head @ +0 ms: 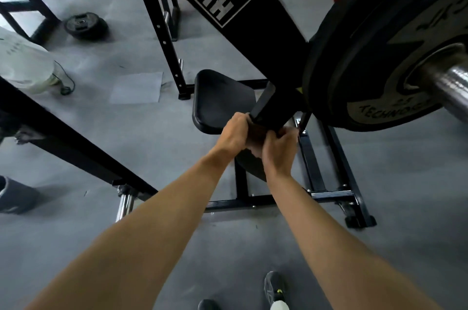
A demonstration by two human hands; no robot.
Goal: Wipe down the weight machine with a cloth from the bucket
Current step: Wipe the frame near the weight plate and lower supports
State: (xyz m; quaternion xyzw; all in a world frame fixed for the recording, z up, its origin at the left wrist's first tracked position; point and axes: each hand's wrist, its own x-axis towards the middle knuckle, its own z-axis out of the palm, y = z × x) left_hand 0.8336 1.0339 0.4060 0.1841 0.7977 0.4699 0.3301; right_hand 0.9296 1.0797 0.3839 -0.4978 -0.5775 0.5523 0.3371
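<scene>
The person is wearing dark grey sneakers, the right one carrying a small yellow-green mark. Something white is showing at its ankle, and both forearms are showing bare.

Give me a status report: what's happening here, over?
Left hand and right hand grip cloth at lower end of machine arm. Plate close on the right, not blocking.

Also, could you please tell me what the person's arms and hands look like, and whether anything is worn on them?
The left forearm and right forearm are bare, with no sleeves in view. The left hand and right hand wear no gloves, and no watch, bracelet or ring shows.
</scene>
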